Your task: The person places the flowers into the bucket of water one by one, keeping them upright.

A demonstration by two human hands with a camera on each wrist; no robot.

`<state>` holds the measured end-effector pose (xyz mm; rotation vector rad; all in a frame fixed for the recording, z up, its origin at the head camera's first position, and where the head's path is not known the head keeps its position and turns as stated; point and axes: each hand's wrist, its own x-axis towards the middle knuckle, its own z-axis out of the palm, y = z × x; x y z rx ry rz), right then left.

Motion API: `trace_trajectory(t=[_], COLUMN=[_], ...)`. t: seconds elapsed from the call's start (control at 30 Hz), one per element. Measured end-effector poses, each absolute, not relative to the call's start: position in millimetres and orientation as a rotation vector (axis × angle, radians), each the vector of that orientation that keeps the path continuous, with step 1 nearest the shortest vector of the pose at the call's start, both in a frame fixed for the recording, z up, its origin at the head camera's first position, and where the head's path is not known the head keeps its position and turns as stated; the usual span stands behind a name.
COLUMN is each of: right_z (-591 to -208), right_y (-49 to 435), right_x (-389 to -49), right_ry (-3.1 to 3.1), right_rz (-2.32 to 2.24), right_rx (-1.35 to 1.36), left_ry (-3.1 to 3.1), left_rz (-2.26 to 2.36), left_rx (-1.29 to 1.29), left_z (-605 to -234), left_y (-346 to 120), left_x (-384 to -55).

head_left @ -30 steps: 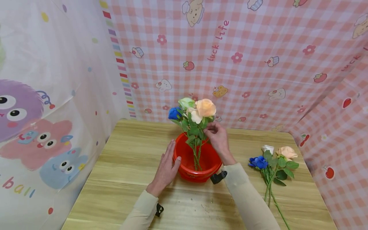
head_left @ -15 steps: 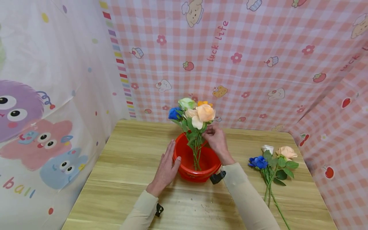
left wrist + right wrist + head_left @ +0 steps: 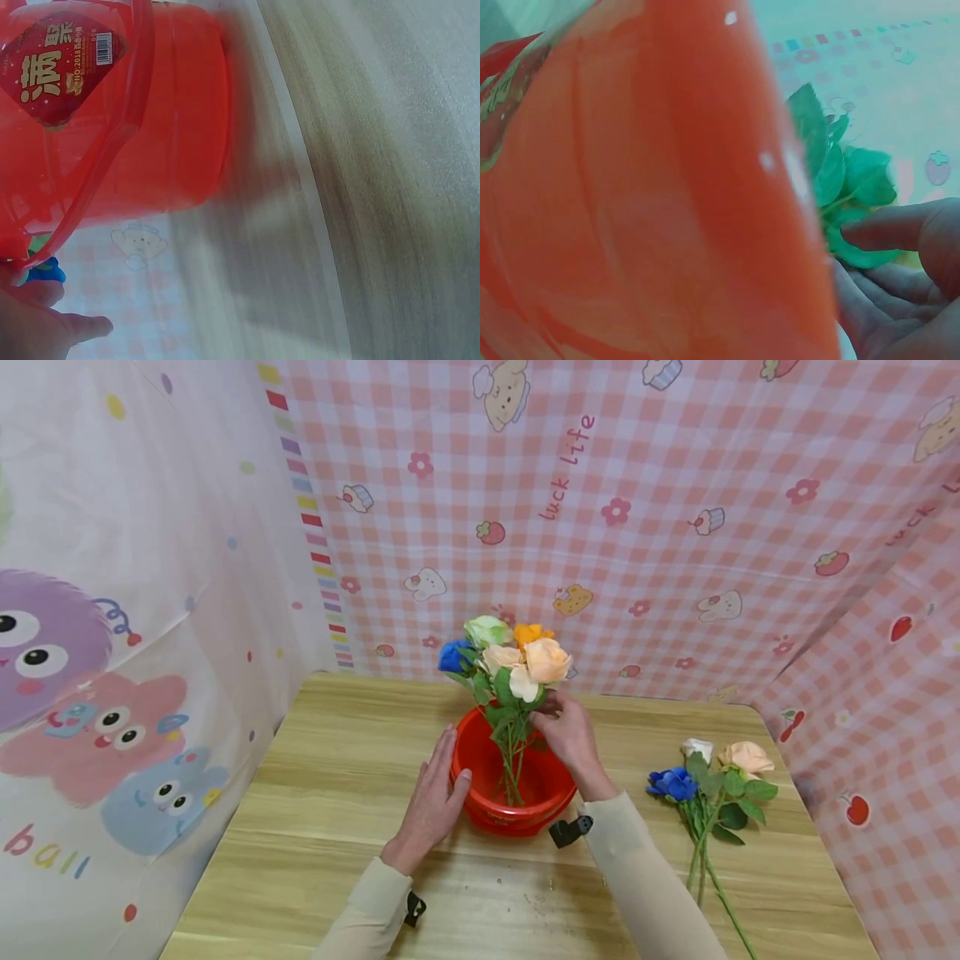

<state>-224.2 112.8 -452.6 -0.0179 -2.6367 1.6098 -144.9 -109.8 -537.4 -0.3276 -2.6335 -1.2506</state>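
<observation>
A red plastic bucket (image 3: 501,820) stands on the table, with several artificial roses upright in it. My left hand (image 3: 430,800) rests against its left rim, fingers mostly straight; the left wrist view shows the bucket's side and label (image 3: 63,66). At the right rim, my right hand (image 3: 567,735) pinches the leafy stem of a peach rose (image 3: 547,660). Green leaves (image 3: 870,178) lie at the thumb and fingers in the right wrist view, where the bucket wall hides part of the stem. Beside it are a blue rose (image 3: 454,656), a pale green rose (image 3: 487,632) and an orange rose (image 3: 531,634).
On the table's right side lie a blue flower (image 3: 672,784), a white rose (image 3: 697,749) and a peach rose (image 3: 747,758), their stems pointing toward the front. Small drops dot the wooden table (image 3: 337,760) before the bucket. Patterned cloths (image 3: 637,560) hang around the table.
The peach rose at my right hand has sunk lower, then shifted slightly right, uncovering the orange rose behind. My right hand has lowered a little with it. My left hand stays put.
</observation>
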Motion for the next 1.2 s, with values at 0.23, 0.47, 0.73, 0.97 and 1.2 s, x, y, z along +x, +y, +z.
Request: trace_trajectory(t=[0.23, 0.47, 0.73, 0.97, 1.2], right_z=[-449, -446, -442, -437, -437], right_y=[123, 137, 159, 179, 198], right_x=[-210, -197, -181, -170, -160], right_ry=[-2.568, -2.476, -2.375, -2.292, -2.154], right_rz=[1.647, 1.709, 1.741, 1.696, 1.722], right_rx=[-0.047, -0.104, -0.12, -0.193, -0.208], left_ry=[-2.634, -2.622, -2.614, -2.608, -2.602], left_rz=[-1.256, -1.26, -1.258, -1.248, -1.25], left_rx=[-0.329, -0.348, -0.356, -0.363, -0.364], left_z=[-537, -539, -540, -539, -539], left_y=[-110, -110, -110, -110, -109], left_x=[-144, -144, -145, -146, -145])
